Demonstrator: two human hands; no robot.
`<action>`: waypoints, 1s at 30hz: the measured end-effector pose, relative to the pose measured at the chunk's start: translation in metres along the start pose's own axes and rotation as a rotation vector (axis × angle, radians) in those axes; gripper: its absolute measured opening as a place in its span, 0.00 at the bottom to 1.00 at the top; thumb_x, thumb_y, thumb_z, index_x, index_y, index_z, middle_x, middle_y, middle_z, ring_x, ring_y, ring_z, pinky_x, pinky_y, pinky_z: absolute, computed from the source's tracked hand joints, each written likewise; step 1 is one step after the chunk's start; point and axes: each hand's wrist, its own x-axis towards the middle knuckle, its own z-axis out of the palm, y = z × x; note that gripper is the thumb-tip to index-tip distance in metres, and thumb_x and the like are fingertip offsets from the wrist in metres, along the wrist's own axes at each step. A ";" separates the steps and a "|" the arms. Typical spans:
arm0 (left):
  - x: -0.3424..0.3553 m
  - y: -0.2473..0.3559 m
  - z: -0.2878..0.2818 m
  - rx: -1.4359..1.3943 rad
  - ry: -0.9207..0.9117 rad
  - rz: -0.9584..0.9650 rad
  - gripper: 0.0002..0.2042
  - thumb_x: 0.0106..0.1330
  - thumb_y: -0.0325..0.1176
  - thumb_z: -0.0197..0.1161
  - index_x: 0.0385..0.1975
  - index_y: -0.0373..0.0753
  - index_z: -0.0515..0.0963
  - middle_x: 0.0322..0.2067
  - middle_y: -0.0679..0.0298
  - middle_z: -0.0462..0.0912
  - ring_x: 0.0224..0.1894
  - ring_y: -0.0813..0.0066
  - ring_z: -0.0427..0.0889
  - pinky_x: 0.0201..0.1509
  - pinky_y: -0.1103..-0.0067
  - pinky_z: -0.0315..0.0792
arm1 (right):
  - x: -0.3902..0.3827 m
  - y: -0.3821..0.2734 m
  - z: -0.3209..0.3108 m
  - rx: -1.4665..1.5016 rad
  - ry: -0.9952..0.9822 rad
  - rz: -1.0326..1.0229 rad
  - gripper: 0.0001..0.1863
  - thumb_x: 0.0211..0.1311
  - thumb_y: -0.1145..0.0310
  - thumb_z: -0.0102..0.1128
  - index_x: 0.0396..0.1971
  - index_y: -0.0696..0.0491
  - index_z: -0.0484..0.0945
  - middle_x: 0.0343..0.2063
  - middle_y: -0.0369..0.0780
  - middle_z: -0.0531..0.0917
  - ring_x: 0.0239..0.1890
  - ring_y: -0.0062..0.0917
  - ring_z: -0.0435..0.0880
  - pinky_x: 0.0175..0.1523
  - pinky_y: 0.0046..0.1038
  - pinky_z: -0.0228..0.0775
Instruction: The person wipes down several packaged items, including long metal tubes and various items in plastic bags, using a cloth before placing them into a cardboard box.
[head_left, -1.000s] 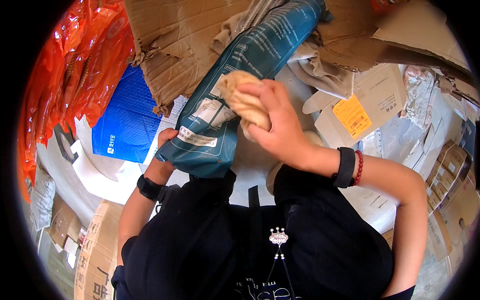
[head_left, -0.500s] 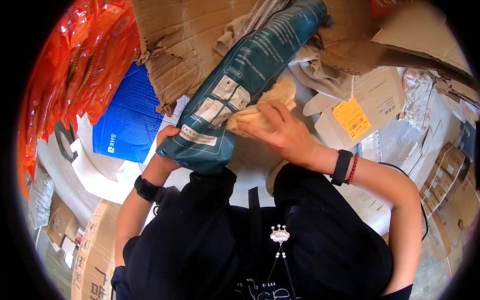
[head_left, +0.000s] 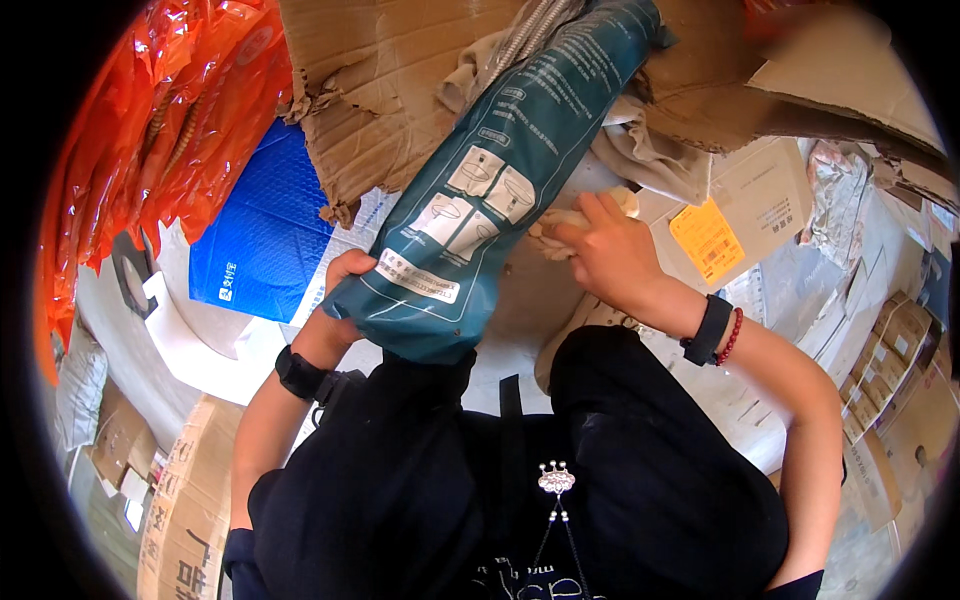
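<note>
My left hand point(head_left: 338, 315) grips the lower end of a long teal plastic package point(head_left: 530, 120) with white diagrams and a label, which slants up and away. My right hand point(head_left: 615, 260) is closed on a crumpled pale yellow cloth point(head_left: 550, 228) at the package's right side, partly hiding it. Behind the package's top are ridged silver pieces point(head_left: 510, 45) and a beige fabric point(head_left: 660, 170). My knees and dark clothing fill the lower middle.
Torn cardboard point(head_left: 370, 90) lies at the top. Orange plastic bags with long contents point(head_left: 170, 90) and a blue padded mailer point(head_left: 255, 225) are at left. A flattened carton with a yellow label point(head_left: 760, 200), crumpled packaging point(head_left: 830, 190) and several boxes point(head_left: 880, 350) are at right.
My right hand and the cloth have moved from over the package's middle down and rightward to beside it. The package has shifted slightly to the right in the picture.
</note>
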 end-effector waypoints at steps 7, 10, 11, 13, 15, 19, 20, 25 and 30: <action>-0.002 -0.003 0.003 0.025 0.010 -0.009 0.33 0.52 0.39 0.54 0.57 0.25 0.59 0.53 0.40 0.68 0.51 0.50 0.73 0.59 0.67 0.66 | 0.008 0.018 -0.006 0.422 -0.136 0.169 0.15 0.41 0.69 0.51 0.31 0.44 0.83 0.29 0.41 0.76 0.37 0.38 0.76 0.40 0.38 0.70; -0.002 -0.001 0.003 0.048 0.036 0.003 0.32 0.53 0.39 0.54 0.56 0.26 0.61 0.52 0.41 0.69 0.51 0.51 0.74 0.59 0.67 0.66 | 0.010 0.015 -0.012 0.527 -0.140 0.143 0.15 0.40 0.68 0.51 0.30 0.44 0.83 0.27 0.42 0.77 0.35 0.39 0.77 0.39 0.38 0.69; -0.002 -0.001 0.003 0.066 0.052 0.012 0.32 0.53 0.39 0.54 0.56 0.26 0.61 0.52 0.41 0.69 0.51 0.51 0.74 0.59 0.68 0.66 | 0.009 0.011 -0.021 0.488 -0.185 0.086 0.15 0.40 0.68 0.51 0.30 0.44 0.83 0.27 0.42 0.77 0.35 0.39 0.77 0.39 0.38 0.69; -0.003 -0.002 0.003 0.074 0.065 0.017 0.31 0.54 0.39 0.53 0.56 0.26 0.62 0.51 0.42 0.70 0.51 0.52 0.74 0.58 0.68 0.67 | 0.008 0.000 -0.039 0.415 -0.279 -0.038 0.15 0.40 0.69 0.52 0.30 0.45 0.83 0.26 0.41 0.77 0.34 0.39 0.77 0.38 0.38 0.69; -0.002 -0.001 0.007 0.062 0.043 -0.008 0.30 0.54 0.39 0.53 0.55 0.26 0.63 0.51 0.42 0.70 0.51 0.53 0.74 0.58 0.69 0.67 | 0.003 -0.009 -0.048 0.356 -0.212 -0.063 0.14 0.40 0.68 0.52 0.30 0.45 0.82 0.25 0.41 0.76 0.33 0.38 0.77 0.36 0.37 0.70; -0.004 0.000 0.008 0.063 0.077 -0.032 0.29 0.54 0.36 0.52 0.54 0.24 0.63 0.50 0.42 0.72 0.50 0.54 0.75 0.58 0.69 0.68 | -0.001 -0.034 -0.063 0.284 -0.019 -0.068 0.13 0.41 0.65 0.55 0.30 0.46 0.81 0.26 0.40 0.74 0.32 0.35 0.76 0.31 0.35 0.70; -0.003 0.000 0.007 0.070 0.078 -0.037 0.28 0.54 0.36 0.52 0.54 0.24 0.63 0.49 0.42 0.72 0.50 0.54 0.76 0.58 0.69 0.67 | 0.000 -0.040 -0.064 0.285 0.026 -0.095 0.12 0.41 0.65 0.56 0.30 0.46 0.81 0.26 0.40 0.74 0.32 0.34 0.76 0.31 0.34 0.70; 0.001 -0.002 0.009 0.061 0.065 -0.053 0.28 0.54 0.35 0.51 0.53 0.23 0.63 0.48 0.42 0.73 0.49 0.54 0.76 0.59 0.69 0.67 | 0.005 -0.057 -0.058 0.191 0.049 -0.178 0.12 0.40 0.63 0.61 0.30 0.47 0.79 0.30 0.41 0.72 0.34 0.33 0.75 0.29 0.32 0.71; 0.001 0.001 0.016 0.073 0.070 -0.036 0.28 0.53 0.34 0.51 0.54 0.22 0.62 0.49 0.42 0.73 0.49 0.55 0.76 0.59 0.70 0.67 | 0.015 -0.030 -0.029 -0.047 0.051 -0.022 0.12 0.42 0.64 0.59 0.32 0.45 0.80 0.28 0.40 0.73 0.34 0.33 0.76 0.32 0.34 0.70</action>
